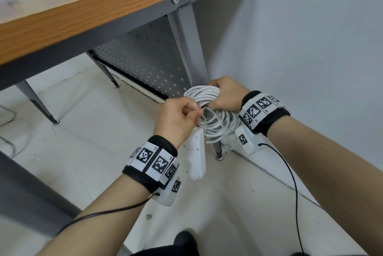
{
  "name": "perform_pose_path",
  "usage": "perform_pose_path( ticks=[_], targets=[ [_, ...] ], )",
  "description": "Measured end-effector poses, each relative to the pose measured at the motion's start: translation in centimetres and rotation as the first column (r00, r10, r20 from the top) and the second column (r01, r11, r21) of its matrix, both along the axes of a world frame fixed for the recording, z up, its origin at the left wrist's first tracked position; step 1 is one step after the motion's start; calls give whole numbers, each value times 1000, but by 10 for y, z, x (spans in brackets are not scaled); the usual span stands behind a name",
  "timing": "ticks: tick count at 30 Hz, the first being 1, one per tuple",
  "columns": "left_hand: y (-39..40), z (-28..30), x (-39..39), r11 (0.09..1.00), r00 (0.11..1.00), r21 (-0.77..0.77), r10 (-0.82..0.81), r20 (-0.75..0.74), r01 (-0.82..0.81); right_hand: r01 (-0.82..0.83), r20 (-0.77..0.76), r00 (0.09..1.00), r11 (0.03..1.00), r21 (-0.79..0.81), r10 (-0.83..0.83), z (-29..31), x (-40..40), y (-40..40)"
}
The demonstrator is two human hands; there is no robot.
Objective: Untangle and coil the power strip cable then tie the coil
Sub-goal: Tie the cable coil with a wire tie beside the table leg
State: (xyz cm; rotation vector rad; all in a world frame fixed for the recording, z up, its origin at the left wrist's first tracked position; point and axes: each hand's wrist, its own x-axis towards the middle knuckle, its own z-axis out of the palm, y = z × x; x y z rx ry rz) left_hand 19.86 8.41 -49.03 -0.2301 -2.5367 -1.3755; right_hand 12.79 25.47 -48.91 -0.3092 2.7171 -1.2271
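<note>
Just right of the frame's centre, a white cable coil [215, 110] is held in the air between two hands, in front of the grey perforated panel [145, 63] under the desk. The right hand [226, 95] wraps its curled fingers round the upper right side of the coil, clamping the bundled loops together. The left hand [176, 116], at the coil's left edge, pinches a thin, pale tie [199, 108] between thumb and fingertips, right against the loops; whether the tie already goes round the bundle cannot be told. The white power strip [196, 152] hangs down from the coil just below the left hand, its long body tilted toward the lower middle of the frame. Both wrists wear black bands with printed square markers, each with a dark wire trailing toward the bottom edge. The wooden desk edge [103, 11] crosses the upper left, and a grey desk leg [190, 48] stands behind the coil.
</note>
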Motion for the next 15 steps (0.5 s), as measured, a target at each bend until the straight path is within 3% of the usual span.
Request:
perform_pose_path(
  ticks=[3,10,13,15],
  targets=[
    [-1,3,0,996,995,-84,-3,-103,-6,0,0,1000,1000,5,0,1,1,2],
    [-3,1,-2,991,996,-133,0,-85,-12,-4,-6,1000,1000,10,4,3,4,2],
    [-3,4,-3,999,994,-41,6,-112,-11,-1,-4,1000,1000,7,1,3,4,2],
    [-7,5,-5,993,998,114,40,-54,-33,-5,-4,1000,1000,4,5,3,4,2]
  ],
)
